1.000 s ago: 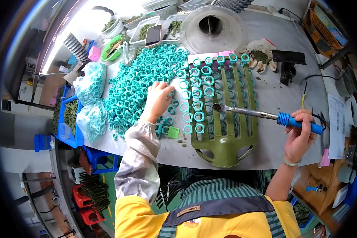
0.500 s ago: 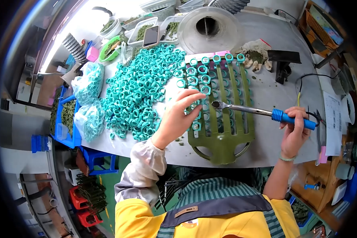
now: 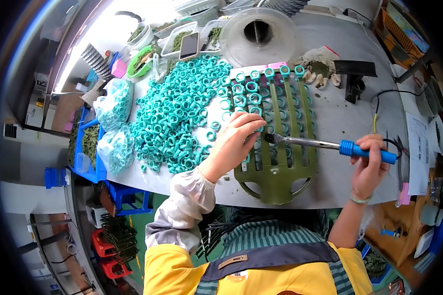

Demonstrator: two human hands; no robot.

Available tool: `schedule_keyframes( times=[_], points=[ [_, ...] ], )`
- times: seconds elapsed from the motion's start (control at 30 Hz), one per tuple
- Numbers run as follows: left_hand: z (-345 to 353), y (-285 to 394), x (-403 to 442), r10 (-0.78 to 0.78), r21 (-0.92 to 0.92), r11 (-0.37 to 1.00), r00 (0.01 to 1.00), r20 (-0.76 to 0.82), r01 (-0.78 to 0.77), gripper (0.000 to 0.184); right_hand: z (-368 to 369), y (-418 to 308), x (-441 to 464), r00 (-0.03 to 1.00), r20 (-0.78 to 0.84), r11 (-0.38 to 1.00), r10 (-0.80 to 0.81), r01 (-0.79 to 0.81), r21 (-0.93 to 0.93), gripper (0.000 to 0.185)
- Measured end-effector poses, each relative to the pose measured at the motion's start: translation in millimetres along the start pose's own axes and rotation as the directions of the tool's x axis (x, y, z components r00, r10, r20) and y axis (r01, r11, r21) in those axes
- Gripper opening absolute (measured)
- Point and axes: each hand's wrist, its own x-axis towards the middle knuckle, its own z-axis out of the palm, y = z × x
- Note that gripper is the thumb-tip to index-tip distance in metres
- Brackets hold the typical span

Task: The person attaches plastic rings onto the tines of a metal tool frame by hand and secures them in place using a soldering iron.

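Observation:
My right hand (image 3: pixel 370 161) grips the blue handle of a soldering iron (image 3: pixel 325 144), its metal shaft pointing left. Its dark tip lies over a bar of the olive-green rack (image 3: pixel 276 184), close to my left fingertips. Closed at the rack's left side, my left hand (image 3: pixel 235 140) has its fingertips on a small teal ring (image 3: pixel 260 129), mostly hidden by the fingers. More teal rings sit along the rack's bars. Left of the rack spreads a large heap of loose teal rings (image 3: pixel 177 115).
Bags of rings (image 3: pixel 114 105) stand left of the heap. A phone (image 3: pixel 189 45) rests on plastic tubs at the back. Behind the rack are a clear round hood (image 3: pixel 261 37) and a stained glove (image 3: pixel 321 64). A black stand (image 3: pixel 354 78) and a cable lie at right.
My left hand has shifted right and its fingers have drawn together at a ring near the iron's tip. The iron has moved slightly right and down.

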Motion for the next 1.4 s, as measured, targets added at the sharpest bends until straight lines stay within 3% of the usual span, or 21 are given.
schedule_keyframes(
  times=[0.03,0.13,0.17,0.2,0.23,0.3,0.4,0.53,0.6,0.63,0.67,0.77,0.8,0.9,0.93,0.97,1.03,1.17,1.4],
  points=[
    [-2,-2,1,0.022,-0.033,0.999,1.0,-0.015,-0.023,0.03,-1,-2,1,1.0,-0.005,1.0,0.001,-0.001,-0.001,0.022],
    [-29,-26,1,-0.223,-0.138,0.97,0.959,-0.176,0.2,0.023,0,-4,2,1.0,-0.024,1.0,0.02,-0.02,-0.003,0.022],
    [-36,-51,-7,-0.255,-0.055,0.967,0.932,-0.257,0.249,0.02,0,-5,2,0.999,-0.026,1.0,0.029,-0.029,-0.001,0.022],
    [-43,-81,-19,-0.26,0.146,0.943,0.936,-0.237,0.299,0.02,0,-5,1,0.999,-0.019,1.0,0.029,-0.029,0.0,0.022],
    [-49,-101,-34,-0.167,0.415,0.879,0.967,-0.195,0.235,0.021,0,-5,1,1.0,-0.011,1.0,0.028,-0.028,0.002,0.022],
    [-51,-122,-50,-0.263,0.536,0.796,0.958,-0.11,0.28,0.019,1,-5,1,1.0,0.0,1.0,0.026,-0.026,0.002,0.022],
    [-41,-133,-61,-0.241,0.453,0.845,0.958,-0.154,0.286,0.021,1,-6,0,1.0,-0.005,1.0,0.019,-0.019,-0.012,0.022],
    [-50,-128,-65,-0.402,0.181,0.878,0.888,-0.222,0.443,0.025,1,-10,0,1.0,-0.016,0.999,0.01,-0.011,-0.031,0.022],
    [-58,-135,-71,-0.677,-0.34,0.712,0.73,-0.095,0.615,0.026,0,-11,0,1.0,-0.018,0.999,0.007,-0.008,-0.036,0.022],
    [-65,-126,-70,-0.752,-0.594,0.522,0.658,0.017,0.612,0.026,-1,-11,1,1.0,-0.018,0.999,0.005,-0.006,-0.035,0.022],
    [-69,-117,-69,-0.773,-0.674,0.434,0.632,0.064,0.598,0.028,-1,-11,1,1.0,-0.018,0.999,0.004,-0.004,-0.034,0.022],
    [-73,-94,-70,-0.751,-0.674,0.412,0.647,0.131,0.614,0.031,1,-12,0,0.999,-0.032,0.999,0.0,-0.002,-0.042,0.021],
    [-75,-90,-73,-0.714,-0.523,0.567,0.696,0.072,0.636,0.032,0,-12,0,1.0,-0.029,0.999,-0.001,0.0,-0.044,0.021],
    [-70,-39,-57,-0.595,-0.255,0.784,0.803,-0.044,0.567,0.028,-5,-13,-1,1.0,-0.02,0.999,-0.007,0.006,-0.053,0.021],
    [-60,-24,-54,-0.553,-0.438,0.762,0.831,-0.056,0.477,0.029,-7,-12,-1,1.0,-0.015,0.998,-0.007,0.006,-0.057,0.021],
    [-53,-12,-50,-0.421,-0.26,0.884,0.904,-0.077,0.389,0.032,-8,-11,-2,1.0,-0.009,0.998,-0.006,0.006,-0.06,0.021],
    [-40,14,-40,-0.185,-0.064,0.981,0.98,-0.069,0.181,0.035,-9,-9,-3,1.0,-0.001,0.998,-0.008,0.008,-0.065,0.021],
    [-6,24,-32,-0.054,-0.015,0.998,0.996,-0.077,0.053,0.034,-10,-2,-6,1.0,0.025,0.999,0.0,0.001,-0.045,0.021],
    [10,22,-23,-0.023,0.04,0.999,0.999,-0.037,0.025,0.032,7,5,-8,0.999,0.039,1.0,0.009,-0.008,-0.014,0.023]
  ],
)
